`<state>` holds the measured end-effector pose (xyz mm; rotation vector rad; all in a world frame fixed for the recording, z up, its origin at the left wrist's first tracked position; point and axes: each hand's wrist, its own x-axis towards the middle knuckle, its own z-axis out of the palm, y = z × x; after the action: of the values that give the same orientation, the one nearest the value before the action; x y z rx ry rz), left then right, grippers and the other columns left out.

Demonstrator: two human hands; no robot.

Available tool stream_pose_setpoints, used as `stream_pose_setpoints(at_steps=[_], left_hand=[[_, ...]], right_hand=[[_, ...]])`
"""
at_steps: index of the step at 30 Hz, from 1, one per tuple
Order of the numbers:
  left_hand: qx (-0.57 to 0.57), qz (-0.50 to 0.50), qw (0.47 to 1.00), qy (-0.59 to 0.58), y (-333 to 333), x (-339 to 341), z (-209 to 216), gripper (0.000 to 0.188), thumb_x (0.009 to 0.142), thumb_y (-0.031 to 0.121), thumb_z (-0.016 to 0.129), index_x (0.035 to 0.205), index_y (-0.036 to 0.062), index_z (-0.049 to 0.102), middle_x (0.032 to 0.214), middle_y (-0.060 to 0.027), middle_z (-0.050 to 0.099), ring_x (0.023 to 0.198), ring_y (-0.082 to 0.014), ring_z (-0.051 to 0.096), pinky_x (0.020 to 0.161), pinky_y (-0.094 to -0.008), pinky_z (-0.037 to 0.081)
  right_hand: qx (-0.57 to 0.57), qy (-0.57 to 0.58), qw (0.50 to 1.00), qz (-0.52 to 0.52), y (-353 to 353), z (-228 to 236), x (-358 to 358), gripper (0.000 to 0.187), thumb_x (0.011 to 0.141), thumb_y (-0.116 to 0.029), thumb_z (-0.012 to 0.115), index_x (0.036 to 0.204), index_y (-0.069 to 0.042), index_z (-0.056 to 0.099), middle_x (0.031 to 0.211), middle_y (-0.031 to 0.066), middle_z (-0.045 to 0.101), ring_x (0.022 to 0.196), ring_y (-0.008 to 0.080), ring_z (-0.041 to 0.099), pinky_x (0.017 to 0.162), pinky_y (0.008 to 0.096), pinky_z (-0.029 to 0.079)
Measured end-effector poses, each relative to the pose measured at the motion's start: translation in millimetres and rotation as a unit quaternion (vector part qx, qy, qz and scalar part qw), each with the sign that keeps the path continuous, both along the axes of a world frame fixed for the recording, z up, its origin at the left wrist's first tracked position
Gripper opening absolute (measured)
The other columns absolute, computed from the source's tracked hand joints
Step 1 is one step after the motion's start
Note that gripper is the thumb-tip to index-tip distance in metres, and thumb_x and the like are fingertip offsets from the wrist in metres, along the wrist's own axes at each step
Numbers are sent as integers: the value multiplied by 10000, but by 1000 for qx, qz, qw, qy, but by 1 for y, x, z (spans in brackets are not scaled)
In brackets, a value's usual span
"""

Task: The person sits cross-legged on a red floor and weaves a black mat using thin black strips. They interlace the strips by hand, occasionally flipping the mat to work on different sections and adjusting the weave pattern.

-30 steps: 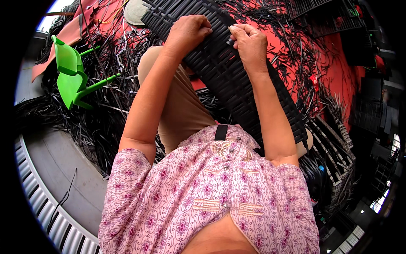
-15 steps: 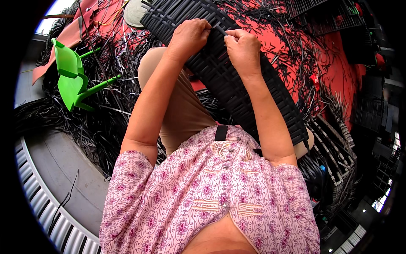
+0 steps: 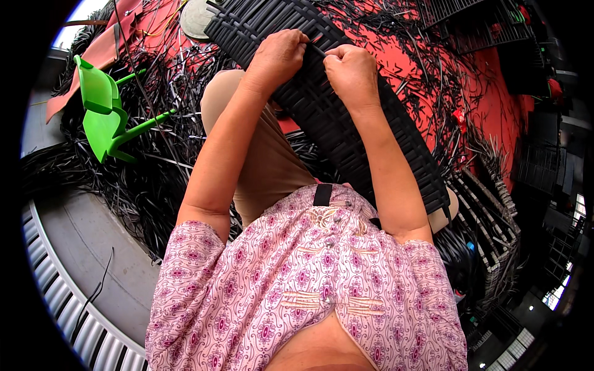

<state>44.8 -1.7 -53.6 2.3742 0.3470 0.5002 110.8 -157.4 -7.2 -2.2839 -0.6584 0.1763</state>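
A pink patterned shirt [image 3: 309, 266] is worn, with tan trousers [image 3: 260, 148] seen below its hem. A long black woven panel [image 3: 346, 139] is set aslant in front of the body, its near end beside the right knee. Over its upper part a thin black strip [image 3: 318, 49] is stretched between the hands. By the right hand [image 3: 351, 74], nearly closed, the strip is pinched between thumb and finger. The left hand [image 3: 278, 59] is curled at the strip's other end; whether the strip is gripped there cannot be told, the fingertips being hidden.

At the right, a slatted frame [image 3: 486, 216] is seen. At the left, a green chair [image 3: 98, 89] is surrounded by loose strips [image 3: 133, 191]. Beyond the panel, the red floor [image 3: 507, 127] is littered with black scraps [image 3: 427, 77].
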Motion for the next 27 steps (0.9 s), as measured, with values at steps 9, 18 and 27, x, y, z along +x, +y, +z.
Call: stream_pose_setpoints(at_steps=[9, 18, 27], left_hand=[[-138, -27, 990, 33, 9, -3, 2, 233, 929, 186, 682, 1080, 11, 711, 835, -67, 685, 703, -147, 639, 655, -304, 531], [-334, 5, 942, 32, 13, -1, -1, 168, 877, 178, 756, 925, 23, 713, 756, -25, 670, 662, -98, 623, 626, -262, 527], [-401, 61, 909, -98, 26, -2, 9, 131, 945, 153, 710, 951, 32, 661, 848, -16, 691, 737, -95, 683, 631, -249, 548]], right_hand=[[18, -38, 999, 8, 7, -18, 3, 197, 864, -170, 664, 941, -32, 782, 775, 175, 734, 717, 289, 722, 740, 384, 562], [-49, -113, 992, 4, 17, -7, -9, 167, 888, -163, 657, 926, -40, 763, 871, 201, 737, 863, 393, 720, 812, 476, 568], [44, -180, 980, 72, 8, -2, -21, 400, 815, -123, 764, 1169, -11, 618, 1085, 175, 679, 1024, 357, 663, 905, 446, 514]])
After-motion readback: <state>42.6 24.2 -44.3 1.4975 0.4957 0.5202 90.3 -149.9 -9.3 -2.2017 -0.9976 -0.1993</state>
